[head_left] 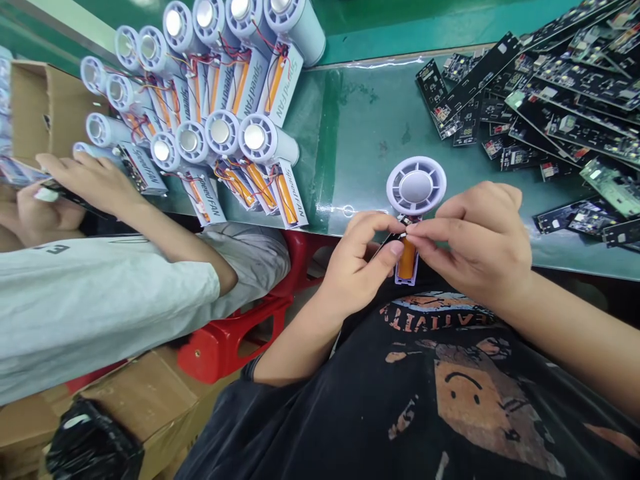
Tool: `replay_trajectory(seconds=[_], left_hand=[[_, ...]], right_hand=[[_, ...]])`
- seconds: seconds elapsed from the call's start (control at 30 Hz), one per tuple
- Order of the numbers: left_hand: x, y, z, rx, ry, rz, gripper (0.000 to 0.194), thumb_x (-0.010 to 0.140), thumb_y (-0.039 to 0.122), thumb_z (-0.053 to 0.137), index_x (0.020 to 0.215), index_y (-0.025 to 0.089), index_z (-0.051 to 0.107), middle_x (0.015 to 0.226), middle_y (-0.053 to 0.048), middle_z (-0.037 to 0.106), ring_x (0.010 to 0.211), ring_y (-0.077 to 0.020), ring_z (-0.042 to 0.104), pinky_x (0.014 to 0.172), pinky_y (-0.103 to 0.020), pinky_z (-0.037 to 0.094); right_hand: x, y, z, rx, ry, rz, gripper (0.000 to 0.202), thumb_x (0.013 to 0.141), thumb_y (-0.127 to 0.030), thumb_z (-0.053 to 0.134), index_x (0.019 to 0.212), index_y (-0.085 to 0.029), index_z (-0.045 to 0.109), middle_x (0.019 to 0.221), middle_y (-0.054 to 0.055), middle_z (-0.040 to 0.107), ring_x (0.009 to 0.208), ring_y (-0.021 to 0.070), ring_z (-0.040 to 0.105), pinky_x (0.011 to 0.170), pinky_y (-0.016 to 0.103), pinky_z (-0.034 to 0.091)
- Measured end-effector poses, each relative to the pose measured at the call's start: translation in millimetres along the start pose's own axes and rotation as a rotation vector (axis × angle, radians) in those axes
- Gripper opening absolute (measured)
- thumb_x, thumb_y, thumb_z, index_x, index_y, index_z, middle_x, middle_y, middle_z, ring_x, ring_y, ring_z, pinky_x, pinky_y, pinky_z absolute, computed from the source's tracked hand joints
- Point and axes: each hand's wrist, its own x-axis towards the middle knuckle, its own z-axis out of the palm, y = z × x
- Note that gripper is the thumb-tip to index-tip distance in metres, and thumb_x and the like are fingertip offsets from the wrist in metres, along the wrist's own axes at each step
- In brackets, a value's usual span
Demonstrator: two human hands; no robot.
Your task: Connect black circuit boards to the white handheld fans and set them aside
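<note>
Head view: fan (416,188), apparent wiring step.
Left hand (361,261): holding circuit board (388,242). Right hand (481,243): narrow pinch, contents unclear; calls for alignment.

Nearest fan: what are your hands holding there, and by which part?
Left hand: a black board, near its upper end. Right hand: pinching something too small to tell.

I saw the left hand (363,263) hold a dark strip (389,241) near the neck of a lavender fan (416,188), the right hand (477,243) pinching close by. Circuit boards (565,100) lay heaped on the green table (360,167).
</note>
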Motion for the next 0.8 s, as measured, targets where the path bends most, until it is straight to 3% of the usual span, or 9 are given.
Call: replay_trajectory(seconds=[0.17, 0.27, 0.4, 0.57, 0.67, 0.8], left_hand=[[2.5, 1.5, -1.6, 0.041, 0.001, 0.075, 0.013, 0.095, 0.034, 0.061, 0.095, 0.020, 0.063, 0.110, -0.002, 0.052, 0.058, -0.0016, 0.055, 0.047, -0.015, 0.048], [1.7, 0.8, -2.0, 0.114, 0.062, 0.119, 0.006, 0.094, 0.026, 0.063, 0.094, 0.020, 0.064, 0.113, -0.002, 0.051, 0.059, -0.0013, 0.056, 0.053, -0.018, 0.051], [-0.7, 0.5, -0.2, 0.300, 0.157, 0.215, 0.003, 0.093, 0.024, 0.064, 0.094, 0.021, 0.065, 0.109, -0.003, 0.056, 0.075, -0.0083, 0.060, 0.064, -0.021, 0.054], [-1.1, -3.2, 4.0, 0.009, 0.130, 0.086, 0.026, 0.094, 0.031, 0.063, 0.119, 0.030, 0.054, 0.107, 0.000, 0.056, 0.060, -0.0039, 0.056, 0.051, -0.018, 0.050], [0.2, -5.2, 5.7, -0.157, 0.089, -0.012, 0.024, 0.094, 0.035, 0.064, 0.115, 0.026, 0.055, 0.102, 0.000, 0.055, 0.057, -0.0033, 0.055, 0.044, -0.015, 0.047], [1.1, -4.1, 7.8, -0.196, 0.092, -0.045, 0.026, 0.091, 0.035, 0.067, 0.112, 0.023, 0.056, 0.097, 0.001, 0.057, 0.056, -0.0030, 0.056, 0.044, -0.014, 0.048]], right_hand=[[-2.9, 0.0, 0.4, -0.007, -0.032, -0.037, 0.009, 0.093, -0.026, 0.064, 0.089, -0.029, 0.071, 0.071, -0.001, 0.060, 0.072, 0.0174, 0.052, 0.074, 0.038, 0.033], [-1.5, -1.7, -0.7, 0.006, -0.049, -0.001, 0.007, 0.092, -0.027, 0.066, 0.089, -0.028, 0.072, 0.071, -0.001, 0.061, 0.072, 0.0179, 0.053, 0.073, 0.038, 0.033], [1.0, -6.0, 0.5, 0.042, -0.087, 0.078, 0.008, 0.092, -0.027, 0.066, 0.088, -0.028, 0.072, 0.074, -0.001, 0.065, 0.072, 0.0177, 0.055, 0.072, 0.037, 0.034], [1.8, -5.8, 3.3, 0.026, 0.008, 0.128, 0.013, 0.087, -0.022, 0.068, 0.074, -0.024, 0.068, 0.071, -0.001, 0.063, 0.070, 0.0166, 0.055, 0.069, 0.036, 0.034], [3.0, -2.2, 2.4, -0.030, 0.031, 0.140, 0.013, 0.085, -0.020, 0.068, 0.073, -0.023, 0.066, 0.072, 0.001, 0.062, 0.069, 0.0166, 0.056, 0.068, 0.036, 0.036], [4.9, 1.0, 2.6, -0.060, -0.017, 0.166, 0.018, 0.085, -0.018, 0.066, 0.068, -0.023, 0.063, 0.072, 0.002, 0.062, 0.072, 0.0181, 0.058, 0.069, 0.036, 0.040]])
